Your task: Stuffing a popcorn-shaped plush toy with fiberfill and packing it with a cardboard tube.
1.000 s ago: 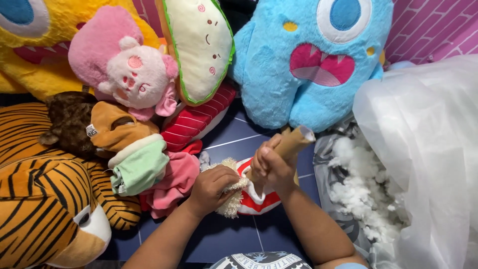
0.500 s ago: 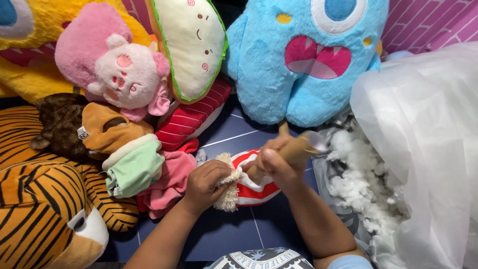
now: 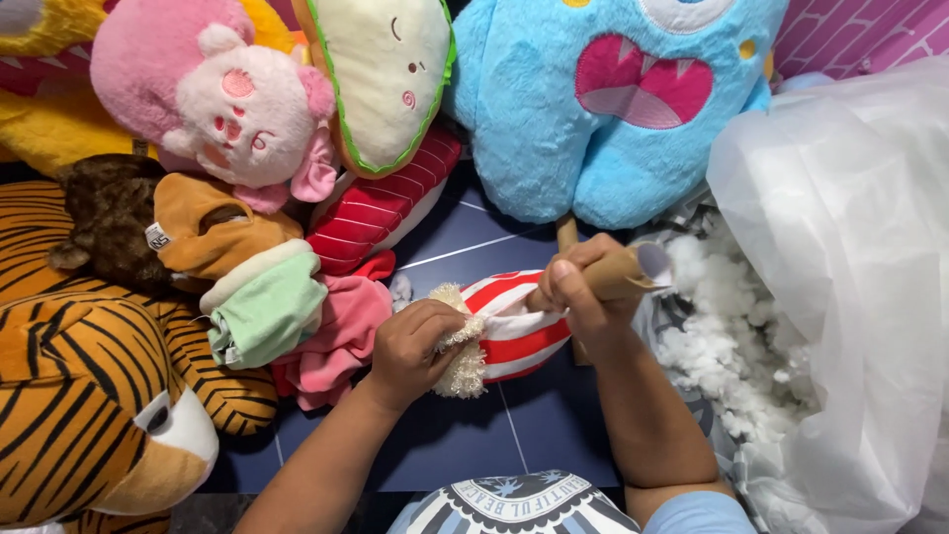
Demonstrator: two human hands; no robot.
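My left hand (image 3: 415, 348) grips the fuzzy cream end of a small red-and-white striped plush (image 3: 514, 331) held over the dark blue floor. My right hand (image 3: 581, 287) is closed around a brown cardboard tube (image 3: 623, 275) whose lower end goes into the striped plush. The tube's open upper end points right toward loose white stuffing (image 3: 712, 336). A wooden stick (image 3: 566, 234) shows just behind my right hand.
Plush toys crowd the left and back: a tiger (image 3: 89, 396), a brown doll in green and pink clothes (image 3: 237, 277), a pink-haired doll (image 3: 227, 99), a cream cushion (image 3: 390, 74), a blue monster (image 3: 613, 99). A clear plastic bag (image 3: 850, 277) of stuffing fills the right.
My right hand tilted the tube from pointing up to pointing right toward the stuffing. The striped plush rose and now shows more of its stripes between my hands.
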